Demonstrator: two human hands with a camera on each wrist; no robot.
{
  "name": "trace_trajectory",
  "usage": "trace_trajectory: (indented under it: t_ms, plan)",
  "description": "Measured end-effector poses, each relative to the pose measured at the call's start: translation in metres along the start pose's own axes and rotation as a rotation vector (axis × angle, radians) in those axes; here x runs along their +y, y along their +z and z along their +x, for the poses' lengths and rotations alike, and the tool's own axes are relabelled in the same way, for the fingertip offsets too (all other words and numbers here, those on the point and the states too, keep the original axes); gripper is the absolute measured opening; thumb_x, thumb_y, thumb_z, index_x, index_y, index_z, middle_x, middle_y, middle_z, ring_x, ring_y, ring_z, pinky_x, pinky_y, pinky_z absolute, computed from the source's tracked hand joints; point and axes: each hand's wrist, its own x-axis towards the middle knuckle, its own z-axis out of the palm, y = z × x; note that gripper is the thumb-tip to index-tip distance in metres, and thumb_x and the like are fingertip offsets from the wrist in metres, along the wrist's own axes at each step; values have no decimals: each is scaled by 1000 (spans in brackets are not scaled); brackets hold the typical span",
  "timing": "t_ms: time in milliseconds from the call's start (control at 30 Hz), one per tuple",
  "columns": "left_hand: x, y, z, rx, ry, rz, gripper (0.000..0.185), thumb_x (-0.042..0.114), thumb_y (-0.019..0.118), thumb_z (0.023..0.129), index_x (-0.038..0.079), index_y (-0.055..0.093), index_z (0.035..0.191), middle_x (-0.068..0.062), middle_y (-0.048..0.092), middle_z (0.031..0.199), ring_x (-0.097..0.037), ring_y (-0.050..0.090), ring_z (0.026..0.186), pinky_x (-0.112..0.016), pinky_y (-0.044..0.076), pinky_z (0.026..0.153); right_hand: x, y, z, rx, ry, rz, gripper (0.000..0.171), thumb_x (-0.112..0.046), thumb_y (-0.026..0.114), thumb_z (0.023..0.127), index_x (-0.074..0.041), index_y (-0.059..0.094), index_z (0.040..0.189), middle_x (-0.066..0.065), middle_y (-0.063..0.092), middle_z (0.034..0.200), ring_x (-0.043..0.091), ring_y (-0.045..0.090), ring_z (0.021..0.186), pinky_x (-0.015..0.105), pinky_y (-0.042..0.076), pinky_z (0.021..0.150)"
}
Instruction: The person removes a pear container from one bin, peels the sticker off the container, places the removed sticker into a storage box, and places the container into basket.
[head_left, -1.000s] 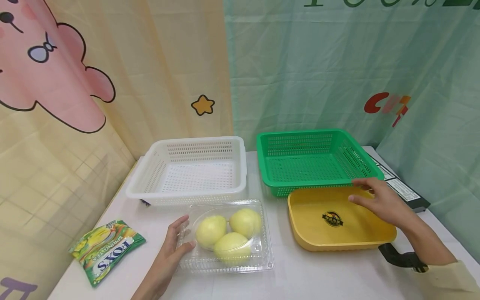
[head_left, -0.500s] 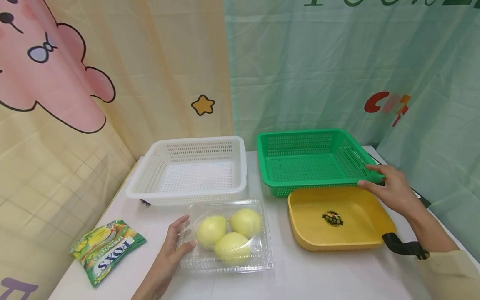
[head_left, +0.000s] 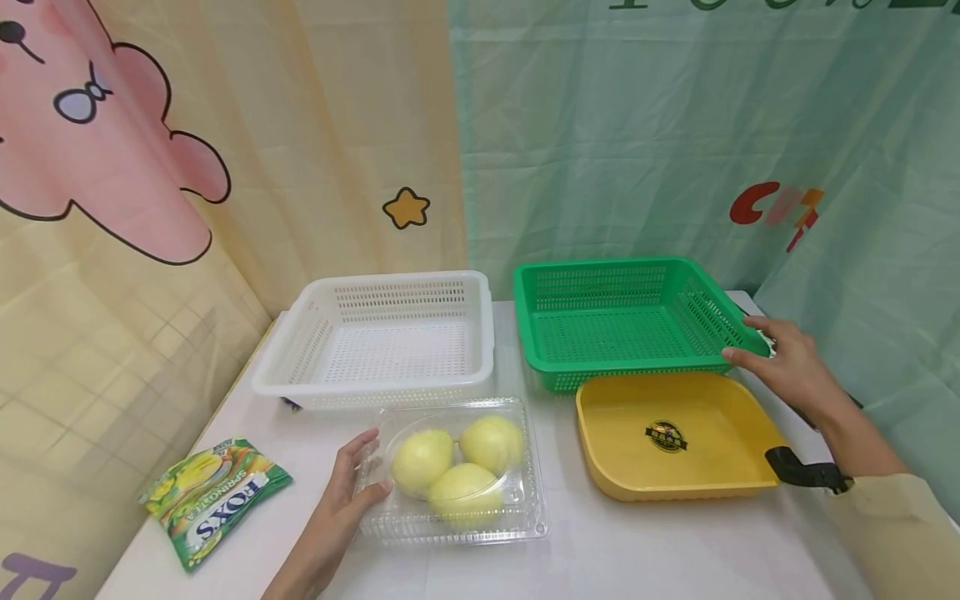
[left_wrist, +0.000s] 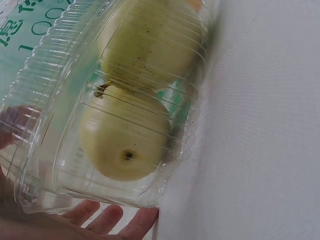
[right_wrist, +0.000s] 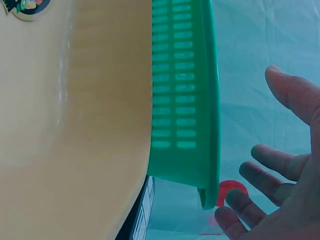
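Observation:
Three pale yellow pears (head_left: 422, 464) lie inside a clear plastic clamshell box (head_left: 525, 508) on the table. My left hand (head_left: 341, 508) grips the box at its left side, thumb over the lid; in the left wrist view its fingertips (left_wrist: 142, 220) reach along the lower edge. Over the front right corner of the green basket (head_left: 637, 367) is my right hand (head_left: 791, 367), with thumb and fingers spread and nothing between them. In the right wrist view those fingers (right_wrist: 267, 182) stand beside the basket's rim. Below the hand lies a yellow tray (head_left: 720, 442) with a round black sticker.
A white basket (head_left: 375, 392) stands behind the box. At the left lies a green Fox's Spring Tea packet (head_left: 217, 500). Printed curtains (head_left: 600, 150) hang close behind the baskets and along both sides. A black-and-white flat thing (right_wrist: 142, 205) lies partly hidden under the green basket.
My right hand has moved right and away, from over the yellow tray to the green basket's front right corner. My left hand and the box have stayed in place.

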Motion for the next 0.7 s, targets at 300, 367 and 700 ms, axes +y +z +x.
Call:
trace_trajectory:
  t_ms: [300,367,700]
  plan:
    - [0,0,0,0,-12,2,68,24,58,90,32,19,145,-9,5,158,-43,-4,145,-70,4,109,10,-1,10,-62,33,-30,82,-41,56,91,8,18,145,43,19,141,57,29,119,72,33,87]
    - [-1,0,0,-2,-9,1,68,24,58,90,32,19,145,-9,5,158,-43,-4,145,-70,4,109,12,-2,12,-92,52,-35,86,-43,56,91,8,14,146,43,16,141,57,26,120,72,32,87]
    - [0,0,0,-3,-12,10,67,26,58,91,33,18,145,-9,5,158,-44,-3,145,-70,5,108,22,-4,21,-205,110,-36,98,-48,56,89,4,-1,148,42,-1,146,58,14,125,76,23,95]
